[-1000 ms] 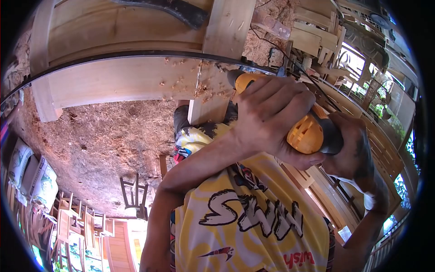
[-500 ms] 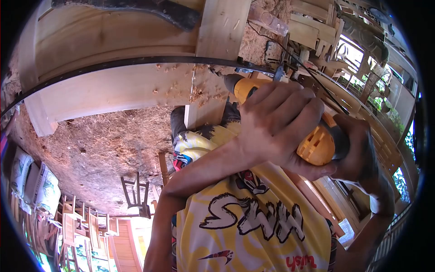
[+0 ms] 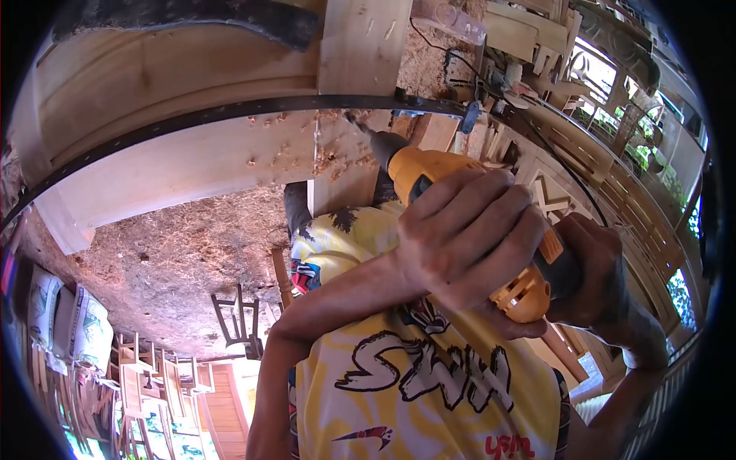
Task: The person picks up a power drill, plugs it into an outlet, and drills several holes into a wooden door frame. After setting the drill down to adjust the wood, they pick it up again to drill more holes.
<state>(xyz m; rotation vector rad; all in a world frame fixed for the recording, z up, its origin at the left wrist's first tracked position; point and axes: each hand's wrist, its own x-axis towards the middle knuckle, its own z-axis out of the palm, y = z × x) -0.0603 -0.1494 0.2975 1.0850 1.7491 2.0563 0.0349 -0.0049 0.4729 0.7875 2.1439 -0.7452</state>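
Yellow-and-black power drill point(image 3: 437, 169) held in front of the person's chest, its long axis slanting from lower right to upper left, the slim dark bit pointing away at the shavings-strewn joint of a pale, smooth wooden frame point(image 3: 192, 157). The left hand point(image 3: 471, 238), knuckles up, is clamped around the plastic body; the right hand point(image 3: 594, 268) is closed on the dark rear part. A long black bar point(image 3: 192, 119) crosses the flat boards. Curly wood shavings point(image 3: 333, 162) lie near the bit.
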